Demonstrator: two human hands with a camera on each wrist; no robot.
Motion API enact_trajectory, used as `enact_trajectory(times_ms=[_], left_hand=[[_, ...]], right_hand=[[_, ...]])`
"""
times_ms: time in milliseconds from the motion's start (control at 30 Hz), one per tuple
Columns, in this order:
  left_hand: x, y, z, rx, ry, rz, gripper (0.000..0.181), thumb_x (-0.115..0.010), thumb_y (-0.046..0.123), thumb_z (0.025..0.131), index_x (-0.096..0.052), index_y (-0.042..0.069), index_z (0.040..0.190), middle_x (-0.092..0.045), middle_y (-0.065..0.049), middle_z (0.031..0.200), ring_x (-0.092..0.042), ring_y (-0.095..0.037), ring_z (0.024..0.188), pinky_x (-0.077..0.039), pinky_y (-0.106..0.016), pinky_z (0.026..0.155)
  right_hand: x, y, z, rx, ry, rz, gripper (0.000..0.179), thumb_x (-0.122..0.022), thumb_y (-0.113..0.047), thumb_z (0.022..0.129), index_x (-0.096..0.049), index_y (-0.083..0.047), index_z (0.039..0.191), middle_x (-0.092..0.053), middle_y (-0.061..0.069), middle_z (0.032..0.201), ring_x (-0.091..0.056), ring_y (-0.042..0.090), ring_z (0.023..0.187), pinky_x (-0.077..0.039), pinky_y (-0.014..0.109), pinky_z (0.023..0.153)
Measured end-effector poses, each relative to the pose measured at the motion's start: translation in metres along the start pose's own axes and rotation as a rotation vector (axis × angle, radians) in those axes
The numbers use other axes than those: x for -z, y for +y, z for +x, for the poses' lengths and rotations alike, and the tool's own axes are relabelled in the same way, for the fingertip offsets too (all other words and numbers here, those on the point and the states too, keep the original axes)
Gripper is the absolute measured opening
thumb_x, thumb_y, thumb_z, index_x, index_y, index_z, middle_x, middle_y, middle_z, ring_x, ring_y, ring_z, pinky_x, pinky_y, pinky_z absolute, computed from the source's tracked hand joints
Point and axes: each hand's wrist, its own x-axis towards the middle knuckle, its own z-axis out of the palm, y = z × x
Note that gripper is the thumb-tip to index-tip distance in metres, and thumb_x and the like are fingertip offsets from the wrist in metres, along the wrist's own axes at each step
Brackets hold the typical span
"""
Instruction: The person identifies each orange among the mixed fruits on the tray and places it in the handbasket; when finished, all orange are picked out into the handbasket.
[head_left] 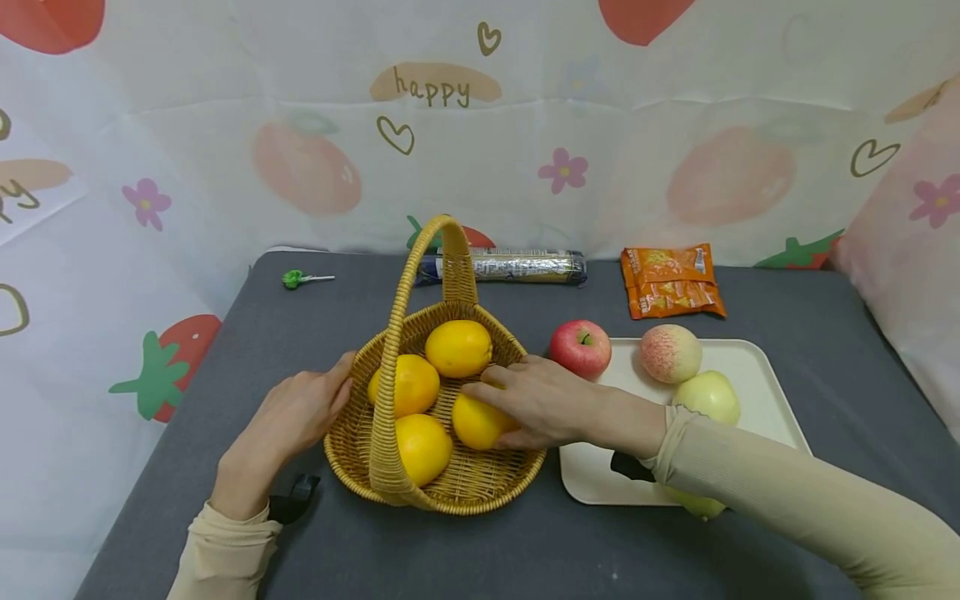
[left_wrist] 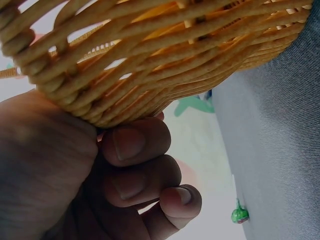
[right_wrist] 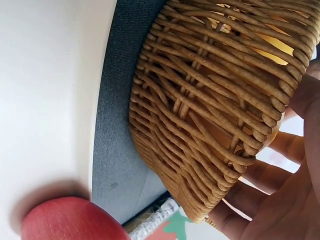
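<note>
A wicker basket [head_left: 487, 487] with a tall arched handle stands in the middle of the table, holding several lemons. My left hand [head_left: 296, 417] grips its left rim, thumb towards the inside and fingers curled outside below the edge. Over the right rim reaches my right hand [head_left: 551, 400], its fingers and thumb around the rightmost lemon [head_left: 474, 421]. Two lemons lie at the left, an upper one [head_left: 414, 385] and a lower one [head_left: 422, 450]. Another lemon [head_left: 459, 348] sits at the back. In the right wrist view, the wicker wall [right_wrist: 200, 100] hides most of the held lemon.
Right of the basket, a white tray [head_left: 761, 417] bears a peach [head_left: 670, 352] and pale green fruit [head_left: 708, 396], partly under my right sleeve. A red apple [head_left: 581, 350] is at its left corner. Behind are a wrapped roll [head_left: 525, 267], an orange packet [head_left: 667, 283] and a green lollipop [head_left: 294, 278].
</note>
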Motion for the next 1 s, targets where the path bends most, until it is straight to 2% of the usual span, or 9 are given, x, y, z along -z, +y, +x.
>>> enact_trajectory(times_ms=[300,700,1000], left_hand=[[0.0010,0.0010,-0.0009,-0.003,0.003,-0.005,0.042,-0.048,0.019,0.101,-0.045,0.004,0.140,-0.038,0.000,0.059,-0.037,-0.014,0.048,-0.030,-0.027,0.047],[0.0011,0.0006,-0.0014,-0.010,0.006,-0.006,0.041,-0.049,0.019,0.101,-0.045,0.005,0.139,-0.037,0.000,0.058,-0.036,-0.014,0.048,-0.028,-0.027,0.047],[0.0014,0.0014,-0.0009,-0.005,0.002,-0.003,0.041,-0.048,0.019,0.101,-0.046,0.004,0.139,-0.038,0.000,0.058,-0.036,-0.014,0.047,-0.029,-0.027,0.047]], right_hand=[[0.0001,0.0001,0.0001,0.007,-0.003,0.001,0.067,-0.073,-0.046,0.084,-0.050,-0.015,0.139,-0.061,0.006,0.124,-0.065,0.023,0.097,-0.052,0.039,0.087],[0.0026,0.0014,-0.0015,-0.004,-0.022,0.034,0.071,-0.072,-0.045,0.085,-0.045,-0.015,0.144,-0.055,0.010,0.137,-0.063,0.026,0.106,-0.051,0.041,0.092],[0.0029,0.0016,-0.0014,-0.016,-0.019,0.024,0.068,-0.071,-0.042,0.086,-0.046,-0.016,0.144,-0.055,0.010,0.138,-0.063,0.026,0.107,-0.051,0.041,0.093]])
